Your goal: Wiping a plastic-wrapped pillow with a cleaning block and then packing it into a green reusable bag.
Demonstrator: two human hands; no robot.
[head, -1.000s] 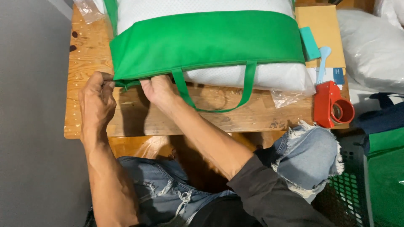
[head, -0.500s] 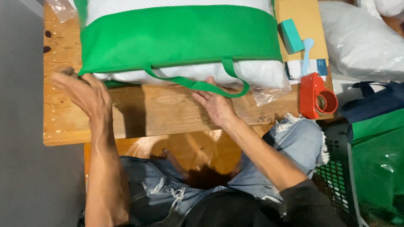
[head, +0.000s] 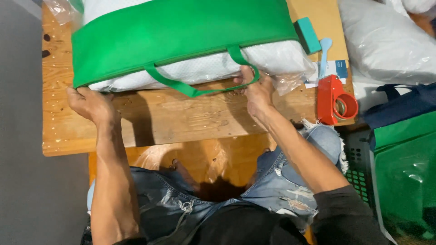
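Observation:
A green fabric bag (head: 181, 36) with a white quilted pillow (head: 213, 68) inside lies on a wooden table (head: 172, 118). Clear plastic wraps the pillow and sticks out at the right end. A green strap handle (head: 190, 88) loops down over the bag's near edge. My left hand (head: 91, 104) grips the bag's lower left corner. My right hand (head: 256, 88) presses against the pillow's near edge by the right end of the handle, fingers tucked under the bag's opening.
A red tape dispenser (head: 334, 100) stands at the table's right edge. A teal block (head: 308, 35) and a light blue scoop-shaped tool (head: 324, 54) lie on cardboard behind it. Bagged white pillows (head: 386, 41), a dark blue bag (head: 399, 106) and a green bag (head: 404, 168) sit to the right.
My right hand has slid from the left part of the bag's near edge to its right end. My left hand stays at the left corner.

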